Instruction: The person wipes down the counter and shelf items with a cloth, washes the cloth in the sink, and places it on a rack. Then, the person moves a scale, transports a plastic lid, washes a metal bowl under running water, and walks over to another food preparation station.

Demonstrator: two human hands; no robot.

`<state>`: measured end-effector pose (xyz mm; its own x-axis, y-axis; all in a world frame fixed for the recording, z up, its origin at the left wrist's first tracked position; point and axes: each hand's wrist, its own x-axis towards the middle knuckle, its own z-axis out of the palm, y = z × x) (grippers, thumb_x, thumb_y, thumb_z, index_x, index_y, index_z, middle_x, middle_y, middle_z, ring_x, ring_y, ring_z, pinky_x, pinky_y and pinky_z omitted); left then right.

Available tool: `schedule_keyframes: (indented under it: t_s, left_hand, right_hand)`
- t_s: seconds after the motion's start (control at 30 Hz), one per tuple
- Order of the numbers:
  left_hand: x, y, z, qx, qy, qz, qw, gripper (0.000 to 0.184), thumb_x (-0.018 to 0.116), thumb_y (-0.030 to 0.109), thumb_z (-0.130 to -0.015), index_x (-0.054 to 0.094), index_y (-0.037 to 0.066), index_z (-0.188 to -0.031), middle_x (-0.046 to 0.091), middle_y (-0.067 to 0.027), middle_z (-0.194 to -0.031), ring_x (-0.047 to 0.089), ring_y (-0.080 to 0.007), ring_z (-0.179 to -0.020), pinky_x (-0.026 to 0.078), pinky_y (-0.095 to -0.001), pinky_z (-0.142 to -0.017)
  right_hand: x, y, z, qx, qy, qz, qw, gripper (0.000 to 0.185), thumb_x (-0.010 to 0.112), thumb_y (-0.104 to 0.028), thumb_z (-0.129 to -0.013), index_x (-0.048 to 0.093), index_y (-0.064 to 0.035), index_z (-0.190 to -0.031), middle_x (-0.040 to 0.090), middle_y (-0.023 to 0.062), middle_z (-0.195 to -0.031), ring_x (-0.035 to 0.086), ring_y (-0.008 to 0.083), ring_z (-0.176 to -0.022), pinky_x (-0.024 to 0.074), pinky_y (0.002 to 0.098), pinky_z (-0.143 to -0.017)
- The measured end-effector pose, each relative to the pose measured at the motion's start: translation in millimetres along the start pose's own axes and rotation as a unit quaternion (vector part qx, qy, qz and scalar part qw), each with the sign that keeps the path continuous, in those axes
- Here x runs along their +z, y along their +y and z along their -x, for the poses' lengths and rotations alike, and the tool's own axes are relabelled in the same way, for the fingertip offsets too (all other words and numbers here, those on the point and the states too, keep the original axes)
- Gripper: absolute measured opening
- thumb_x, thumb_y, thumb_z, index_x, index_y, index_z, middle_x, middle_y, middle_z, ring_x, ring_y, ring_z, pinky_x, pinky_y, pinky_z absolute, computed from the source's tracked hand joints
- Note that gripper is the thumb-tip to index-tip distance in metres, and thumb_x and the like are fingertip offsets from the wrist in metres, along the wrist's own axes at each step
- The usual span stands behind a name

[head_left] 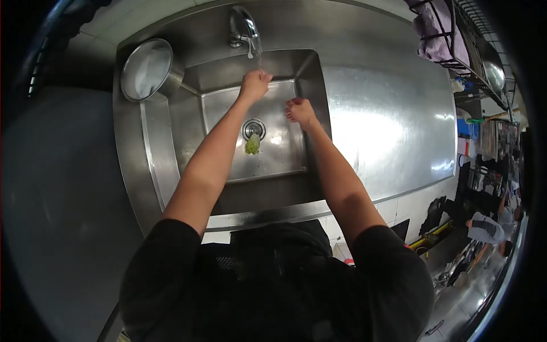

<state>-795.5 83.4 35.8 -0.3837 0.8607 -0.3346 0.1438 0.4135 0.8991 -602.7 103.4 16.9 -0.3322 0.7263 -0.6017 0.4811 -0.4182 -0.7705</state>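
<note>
My left hand point(254, 87) is under the stream of water point(259, 57) from the chrome tap point(245, 27). Its fingers are curled in, and the inside of the hand is hidden. My right hand point(299, 111) is over the right side of the steel sink point(276, 157), apart from the left, with its fingers curled and no object visible in them. Below both hands, a green leafy piece of vegetable point(252, 145) lies on the sink floor, at the near edge of the drain point(253, 129).
A round metal pot point(171, 80) with a whitish inside stands at the sink's back left corner. To the right extends a shiny steel counter point(393, 125). A wire rack point(473, 48) holding a purplish cloth point(436, 34) is at upper right. Another person point(486, 228) is at far right.
</note>
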Motion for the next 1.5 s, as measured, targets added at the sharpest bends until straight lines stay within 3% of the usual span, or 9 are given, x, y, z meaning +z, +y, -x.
schedule_keyframes:
  t_s: [0.23, 0.4, 0.57, 0.83, 1.0, 1.13, 1.2, 1.33, 1.5]
  left_hand:
    - [-26.6, 69.5, 23.5, 0.147, 0.134, -0.153, 0.968, 0.038, 0.051, 0.034, -0.095, 0.063, -0.001, -0.089, 0.065, -0.0193, -0.078, 0.063, -0.0359, -0.073, 0.048, -0.0435, -0.067]
    - [-49.5, -42.3, 69.0, -0.014, 0.184, -0.177, 0.967, 0.042, 0.045, 0.04, -0.095, 0.067, 0.004, -0.092, 0.065, -0.0242, -0.091, 0.06, -0.0451, -0.09, 0.047, -0.0496, -0.08]
    - [8.6, -222.5, 116.4, -0.064, -0.135, -0.329, 0.932, 0.046, 0.066, 0.023, -0.081, 0.056, 0.015, -0.125, 0.06, -0.0152, -0.119, 0.057, -0.0364, -0.111, 0.051, -0.0438, -0.089]
    - [63.1, -268.9, 125.6, 0.04, -0.124, -0.468, 0.874, 0.047, 0.06, 0.012, -0.084, 0.051, 0.016, -0.13, 0.046, -0.0115, -0.137, 0.05, -0.0341, -0.117, 0.051, -0.0397, -0.091]
    - [47.2, -248.9, 103.0, 0.008, -0.062, -0.317, 0.946, 0.023, 0.055, 0.015, -0.084, 0.065, 0.006, -0.103, 0.064, -0.0206, -0.104, 0.062, -0.0349, -0.097, 0.052, -0.0425, -0.084]
    - [36.5, -241.3, 74.0, -0.054, 0.135, -0.138, 0.98, 0.03, 0.055, 0.027, -0.087, 0.066, 0.002, -0.098, 0.066, -0.0218, -0.085, 0.066, -0.0358, -0.078, 0.053, -0.044, -0.072]
    - [3.7, -180.7, 73.2, -0.211, 0.111, 0.196, 0.951, 0.04, 0.056, 0.035, -0.089, 0.065, -0.003, -0.093, 0.063, -0.0176, -0.077, 0.065, -0.0287, -0.073, 0.054, -0.0408, -0.063]
    - [-59.6, -87.1, 55.6, -0.202, 0.141, 0.408, 0.879, 0.047, 0.072, 0.021, -0.086, 0.051, -0.006, -0.118, 0.055, -0.0161, -0.109, 0.06, -0.0249, -0.078, 0.057, -0.0383, -0.065]
    - [-119.3, -29.4, 19.3, -0.039, -0.019, 0.316, 0.948, 0.032, 0.065, 0.017, -0.09, 0.051, -0.003, -0.111, 0.058, -0.0099, -0.097, 0.061, -0.0222, -0.081, 0.053, -0.0313, -0.069]
  right_hand:
    - [65.2, -50.8, -38.9, 0.026, -0.008, -0.223, 0.974, 0.023, 0.054, -0.022, -0.094, 0.057, 0.0012, -0.097, 0.06, 0.01, -0.072, 0.061, 0.0208, -0.058, 0.0546, 0.0351, -0.051]
    - [87.0, -102.0, -35.2, -0.005, -0.123, -0.441, 0.889, 0.023, 0.056, -0.021, -0.095, 0.056, 0.0018, -0.098, 0.058, 0.0108, -0.072, 0.059, 0.0218, -0.056, 0.0524, 0.0344, -0.048]
    - [59.1, -95.5, -30.9, -0.011, -0.129, -0.203, 0.971, 0.038, 0.046, -0.038, -0.099, 0.057, -0.0018, -0.1, 0.061, 0.0143, -0.092, 0.064, 0.0256, -0.07, 0.0507, 0.0347, -0.057]
    - [15.9, -132.8, 25.5, 0.0, -0.122, -0.106, 0.987, 0.076, 0.032, -0.061, -0.097, 0.055, 0.0089, -0.114, 0.063, 0.0229, -0.107, 0.062, 0.0326, -0.099, 0.0526, 0.0427, -0.083]
    - [-5.5, -258.1, 74.8, -0.232, -0.19, -0.145, 0.943, 0.069, 0.041, -0.054, -0.096, 0.055, 0.0124, -0.109, 0.063, 0.0255, -0.107, 0.066, 0.0333, -0.092, 0.056, 0.0437, -0.079]
    - [14.6, -317.3, 96.8, -0.153, -0.31, 0.068, 0.936, 0.067, 0.059, -0.047, -0.091, 0.048, 0.0141, -0.117, 0.059, 0.0353, -0.104, 0.066, 0.0421, -0.091, 0.0594, 0.0435, -0.067]
    - [49.5, -313.6, 88.3, -0.102, -0.357, 0.069, 0.926, 0.061, 0.055, -0.043, -0.094, 0.052, 0.0156, -0.11, 0.06, 0.0341, -0.102, 0.066, 0.0431, -0.091, 0.0592, 0.0449, -0.068]
    - [109.0, -297.6, 67.9, -0.049, -0.374, -0.055, 0.924, 0.053, 0.048, -0.031, -0.094, 0.048, 0.0194, -0.112, 0.058, 0.0391, -0.103, 0.063, 0.0487, -0.094, 0.056, 0.054, -0.077]
    - [91.9, -299.6, 72.4, -0.014, -0.429, -0.042, 0.902, 0.047, 0.042, -0.019, -0.087, 0.048, 0.0228, -0.107, 0.059, 0.0418, -0.097, 0.063, 0.0529, -0.087, 0.0555, 0.0569, -0.076]
